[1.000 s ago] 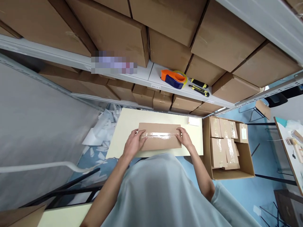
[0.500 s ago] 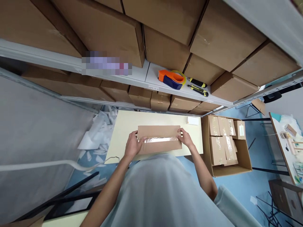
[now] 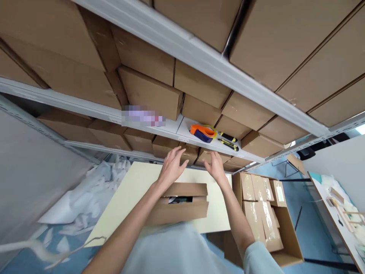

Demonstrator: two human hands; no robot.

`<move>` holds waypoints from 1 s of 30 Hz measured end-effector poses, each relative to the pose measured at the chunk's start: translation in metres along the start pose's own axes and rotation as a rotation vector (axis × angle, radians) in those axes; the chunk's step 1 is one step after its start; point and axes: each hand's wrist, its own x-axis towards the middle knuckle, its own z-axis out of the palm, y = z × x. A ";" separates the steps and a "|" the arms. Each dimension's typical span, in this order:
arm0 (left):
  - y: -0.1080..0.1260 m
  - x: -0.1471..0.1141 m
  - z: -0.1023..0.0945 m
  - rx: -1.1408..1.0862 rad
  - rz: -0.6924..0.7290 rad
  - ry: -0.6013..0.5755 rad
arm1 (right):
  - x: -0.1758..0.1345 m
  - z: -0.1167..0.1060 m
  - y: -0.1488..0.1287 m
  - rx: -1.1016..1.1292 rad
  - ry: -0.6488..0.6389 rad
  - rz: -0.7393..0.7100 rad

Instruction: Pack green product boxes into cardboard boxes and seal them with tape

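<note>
Ahead, shelf point(image 3: 182, 129) holds tape dispenser point(image 3: 202, 134), 2 cutters point(image 3: 228, 144).

I see: pale table point(image 3: 122, 203), open box point(image 3: 188, 210) on it. Shelf point(image 3: 172, 126): cartons point(image 3: 154, 93), orange tape dispenser point(image 3: 202, 133), two cutters point(image 3: 228, 144). Blue floor point(image 3: 316, 228), left: white paper scraps point(image 3: 62, 243).

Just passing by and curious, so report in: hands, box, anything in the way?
Left hand, right hand: open, holding nothing. Box: on table, flaps parted. Left forearm hides part of it.
</note>
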 end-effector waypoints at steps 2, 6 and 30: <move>0.018 0.037 0.001 -0.005 0.047 0.056 | 0.053 -0.016 -0.012 -0.074 0.039 -0.060; 0.035 0.077 0.005 0.005 0.113 0.157 | 0.130 -0.025 -0.039 -0.289 -0.122 0.025; 0.034 -0.129 -0.053 -0.685 -0.297 0.032 | -0.086 0.055 -0.103 0.725 -0.140 0.051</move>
